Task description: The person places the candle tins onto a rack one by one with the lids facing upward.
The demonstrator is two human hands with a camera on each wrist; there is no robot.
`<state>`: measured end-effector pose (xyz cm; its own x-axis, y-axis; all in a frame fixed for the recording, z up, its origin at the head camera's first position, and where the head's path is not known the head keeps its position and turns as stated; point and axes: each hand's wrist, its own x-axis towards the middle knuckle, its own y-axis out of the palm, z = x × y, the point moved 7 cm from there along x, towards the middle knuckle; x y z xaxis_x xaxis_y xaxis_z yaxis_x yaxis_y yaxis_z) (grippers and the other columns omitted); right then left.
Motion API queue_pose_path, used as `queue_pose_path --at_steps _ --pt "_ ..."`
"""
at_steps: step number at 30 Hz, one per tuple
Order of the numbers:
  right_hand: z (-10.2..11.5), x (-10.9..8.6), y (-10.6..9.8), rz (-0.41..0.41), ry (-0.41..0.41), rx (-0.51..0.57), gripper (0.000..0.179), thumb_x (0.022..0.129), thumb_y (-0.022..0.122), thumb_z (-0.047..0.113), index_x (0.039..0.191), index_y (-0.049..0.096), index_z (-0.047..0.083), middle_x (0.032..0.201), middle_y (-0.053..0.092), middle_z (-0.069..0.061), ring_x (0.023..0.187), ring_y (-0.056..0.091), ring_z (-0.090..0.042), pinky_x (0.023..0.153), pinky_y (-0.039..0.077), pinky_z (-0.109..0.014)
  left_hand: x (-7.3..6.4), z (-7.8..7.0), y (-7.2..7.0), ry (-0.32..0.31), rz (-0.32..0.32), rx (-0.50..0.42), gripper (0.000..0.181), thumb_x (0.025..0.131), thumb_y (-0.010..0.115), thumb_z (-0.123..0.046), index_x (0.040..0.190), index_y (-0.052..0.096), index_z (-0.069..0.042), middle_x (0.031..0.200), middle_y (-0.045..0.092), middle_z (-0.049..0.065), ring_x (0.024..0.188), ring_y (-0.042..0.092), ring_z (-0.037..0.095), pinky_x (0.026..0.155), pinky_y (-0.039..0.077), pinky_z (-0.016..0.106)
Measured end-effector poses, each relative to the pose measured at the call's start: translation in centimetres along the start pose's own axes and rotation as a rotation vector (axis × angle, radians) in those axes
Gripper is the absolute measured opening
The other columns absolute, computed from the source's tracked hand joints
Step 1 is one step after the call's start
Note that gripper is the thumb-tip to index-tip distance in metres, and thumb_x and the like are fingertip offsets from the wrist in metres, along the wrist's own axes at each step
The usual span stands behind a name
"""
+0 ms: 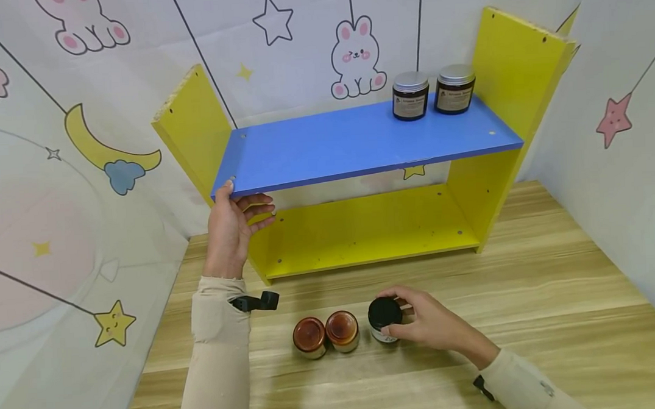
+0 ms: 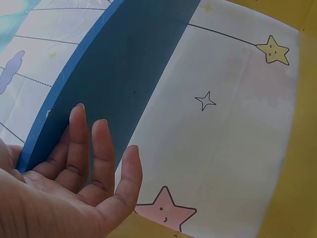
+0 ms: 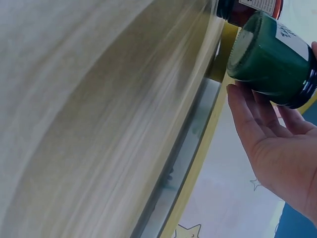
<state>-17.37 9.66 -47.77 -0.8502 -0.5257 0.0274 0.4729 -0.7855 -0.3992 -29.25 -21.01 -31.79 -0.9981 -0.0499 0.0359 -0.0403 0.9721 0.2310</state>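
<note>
My left hand [image 1: 231,224] grips the front left corner of a blue shelf board [image 1: 325,146], thumb on top and fingers beneath. In the left wrist view, the fingers [image 2: 102,153] spread below the board's underside [image 2: 114,79]. My right hand [image 1: 428,319] holds a jar [image 1: 384,312] with a black lid, fingers on the far side and thumb on the near side. The right wrist view shows its green glass body [image 3: 272,59], pale label and exposed base. Two amber jars with reddish-brown lids, a left one [image 1: 309,336] and a right one [image 1: 342,331], stand to its left.
The blue board spans a yellow shelf unit with a left side panel [image 1: 195,125], a right side panel [image 1: 519,68] and a bottom board [image 1: 356,230]. Two dark jars with silver lids [image 1: 410,97] stand on the board's right end. Beneath everything is a wood-grain tabletop [image 1: 573,291].
</note>
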Motion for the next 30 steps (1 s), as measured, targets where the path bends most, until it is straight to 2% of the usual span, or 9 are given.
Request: queue_pose_path --at_steps 7,14,18,22,30 --pt "0.8 -0.1 -0.7 -0.039 -0.04 -0.03 0.058 0.088 0.08 0.032 0.138 0.057 0.012 0.128 0.065 0.0 0.111 0.061 -0.022 0.091 0.056 -0.033 0.0 0.1 -0.1 -0.004 -0.003 0.002 0.048 0.11 0.029 -0.046 0.131 0.054 -0.01 0.087 0.072 0.002 0.085 0.068 0.022 0.088 0.055 0.044" --pt "1.3 -0.1 -1.6 -0.076 -0.038 -0.013 0.06 0.087 0.082 0.029 0.14 0.057 0.015 0.128 0.065 -0.001 0.109 0.062 -0.022 0.091 0.056 -0.033 -0.1 0.0 0.0 -0.015 0.0 0.006 0.049 0.11 0.028 -0.046 0.132 0.054 -0.011 0.089 0.072 0.002 0.086 0.067 0.023 0.098 0.05 0.052" --pt "1.7 0.0 -2.3 -0.101 -0.025 -0.011 0.062 0.085 0.084 0.027 0.139 0.056 0.016 0.129 0.064 -0.001 0.112 0.062 -0.022 0.093 0.055 -0.031 -0.1 0.0 0.0 -0.015 -0.001 0.005 0.049 0.11 0.028 -0.045 0.131 0.054 -0.01 0.089 0.072 0.002 0.087 0.067 0.023 0.099 0.05 0.052" --pt "2.1 0.1 -2.9 -0.121 -0.016 0.015 0.06 0.083 0.085 0.026 0.135 0.058 0.017 0.126 0.064 -0.003 0.112 0.062 -0.025 0.092 0.056 -0.034 -0.1 0.0 0.0 -0.014 0.001 0.004 0.049 0.11 0.028 -0.045 0.131 0.055 -0.01 0.089 0.072 0.002 0.087 0.067 0.023 0.1 0.049 0.053" --pt "3.2 0.4 -4.0 -0.147 -0.048 0.023 0.053 0.085 0.084 0.027 0.132 0.059 0.022 0.127 0.064 -0.003 0.11 0.061 -0.027 0.093 0.056 -0.034 -0.1 0.0 0.0 -0.016 0.002 0.006 0.049 0.11 0.028 -0.045 0.131 0.055 -0.01 0.089 0.072 0.001 0.088 0.066 0.024 0.099 0.05 0.052"
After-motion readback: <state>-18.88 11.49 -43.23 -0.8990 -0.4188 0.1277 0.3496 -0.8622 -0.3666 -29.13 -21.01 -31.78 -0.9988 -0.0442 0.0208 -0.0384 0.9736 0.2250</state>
